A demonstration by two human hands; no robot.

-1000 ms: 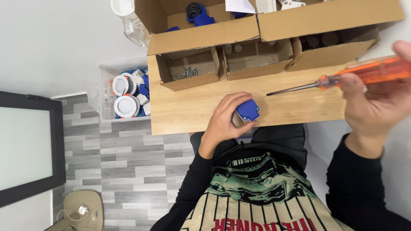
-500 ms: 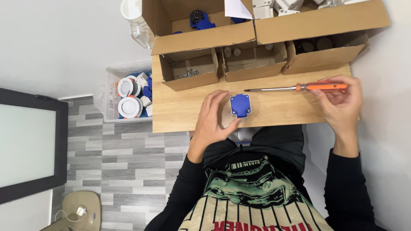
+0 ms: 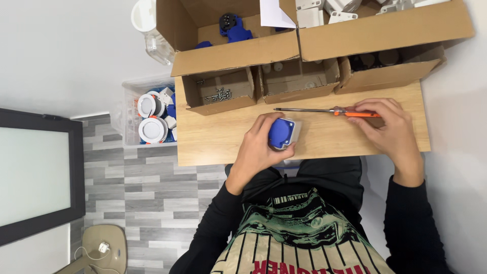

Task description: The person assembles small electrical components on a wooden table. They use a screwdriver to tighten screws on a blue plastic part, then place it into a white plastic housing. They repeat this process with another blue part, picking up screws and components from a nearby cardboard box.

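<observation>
Clear plastic forms the storage bin standing on the floor against the left edge of the light wooden tabletop; it holds round white fittings and blue parts. Along the tabletop's far edge sits a row of small open cardboard boxes: the leftmost small cardboard box contains loose silver screws. Behind the row stand two large cardboard cartons, the left large carton with blue plastic pieces inside.

Near the tabletop's front edge, about midway along it, the left hand has its fingers curled tight around a blue and white plastic socket housing, pressing it down on the wood. To the right, a long screwdriver with a steel shaft and orange handle lies flat, parallel to the far edge, its tip pointing left. The right hand covers the handle, fingers bent loosely over it; whether they clamp it cannot be told.
</observation>
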